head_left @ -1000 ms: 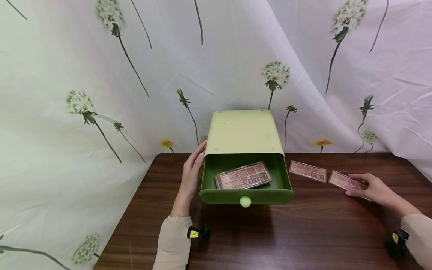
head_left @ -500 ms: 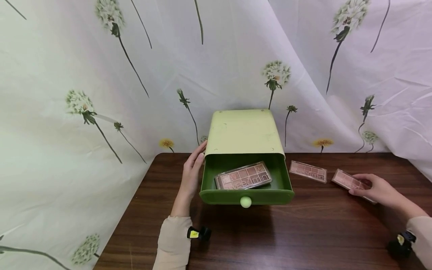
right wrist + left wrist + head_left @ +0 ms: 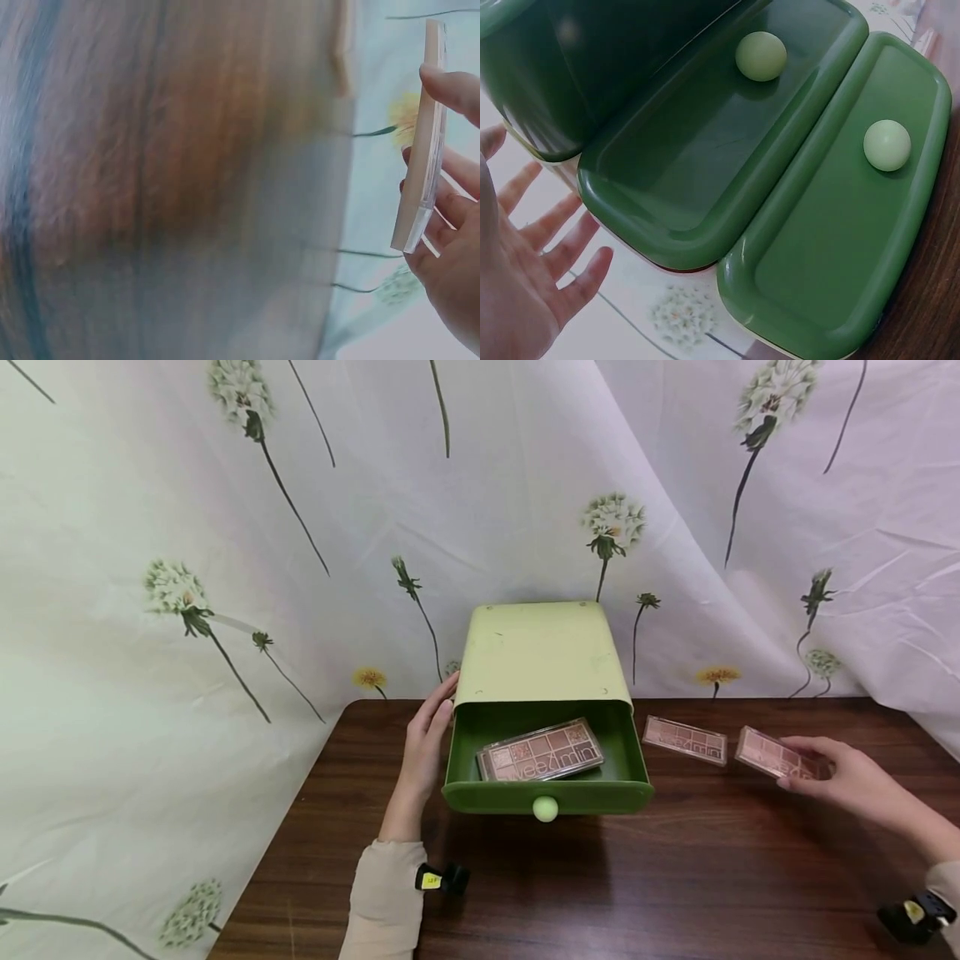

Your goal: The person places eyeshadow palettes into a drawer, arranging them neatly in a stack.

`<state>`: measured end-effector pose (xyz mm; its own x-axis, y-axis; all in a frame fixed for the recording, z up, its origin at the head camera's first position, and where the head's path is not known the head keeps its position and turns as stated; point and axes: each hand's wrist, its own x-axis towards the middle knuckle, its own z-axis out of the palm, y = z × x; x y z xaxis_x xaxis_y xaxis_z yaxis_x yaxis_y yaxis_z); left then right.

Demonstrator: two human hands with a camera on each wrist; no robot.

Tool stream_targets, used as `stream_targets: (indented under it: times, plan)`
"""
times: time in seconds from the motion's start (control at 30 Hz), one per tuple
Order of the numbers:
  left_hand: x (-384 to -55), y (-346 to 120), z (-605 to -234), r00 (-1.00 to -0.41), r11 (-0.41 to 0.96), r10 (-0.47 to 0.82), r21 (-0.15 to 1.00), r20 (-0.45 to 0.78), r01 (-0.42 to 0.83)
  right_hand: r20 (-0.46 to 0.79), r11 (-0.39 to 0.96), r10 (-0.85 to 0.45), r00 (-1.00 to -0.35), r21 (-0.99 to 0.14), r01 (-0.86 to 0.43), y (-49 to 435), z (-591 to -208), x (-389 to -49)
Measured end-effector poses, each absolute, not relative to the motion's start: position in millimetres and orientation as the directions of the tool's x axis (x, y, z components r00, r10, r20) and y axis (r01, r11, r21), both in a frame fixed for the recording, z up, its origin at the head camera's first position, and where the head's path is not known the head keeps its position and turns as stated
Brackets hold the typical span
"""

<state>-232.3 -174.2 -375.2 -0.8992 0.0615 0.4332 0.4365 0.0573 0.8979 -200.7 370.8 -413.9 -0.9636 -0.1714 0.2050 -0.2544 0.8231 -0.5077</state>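
Note:
My right hand (image 3: 847, 775) pinches an eyeshadow palette (image 3: 767, 755) by its near end. In the right wrist view the palette (image 3: 421, 161) is edge-on between thumb and fingers, lifted off the table. Just left of it, a second palette (image 3: 684, 741) lies on the tabletop. The green drawer (image 3: 487, 798) of a pale green cabinet (image 3: 543, 652) is pulled out, with a palette (image 3: 542, 752) tilted inside. My left hand (image 3: 425, 747) rests against the cabinet's left side; the left wrist view shows its fingers spread straight.
The dark wooden table (image 3: 712, 885) runs back to a white cloth (image 3: 360, 510) printed with dandelions. Below the pulled-out drawer, the left wrist view shows a middle drawer (image 3: 697, 161) and a bottom drawer (image 3: 825, 225), both closed, with round pale knobs.
My right hand has lifted the eyeshadow palette off the table and shifted slightly right, its far end tilting up. The left hand and the cabinet have stayed in place.

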Motion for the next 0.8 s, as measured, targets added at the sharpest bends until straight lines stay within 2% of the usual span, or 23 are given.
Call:
stream_targets:
  times: [0.57, 0.8]
  plan:
    - [-230.4, -174.4, -373.4, -0.902, 0.055, 0.052, 0.901, 0.429, 0.431, 0.341, 0.763, -0.219, -0.914, -0.524, -0.379, 326.5, -370.5, -170.7]
    - [-227.9, -171.7, -366.5, -0.909, 0.056, 0.035, 0.908, 0.415, 0.416, 0.448, 0.707, -0.244, -0.860, -0.525, -0.474, 306.6, -353.3, -160.4]
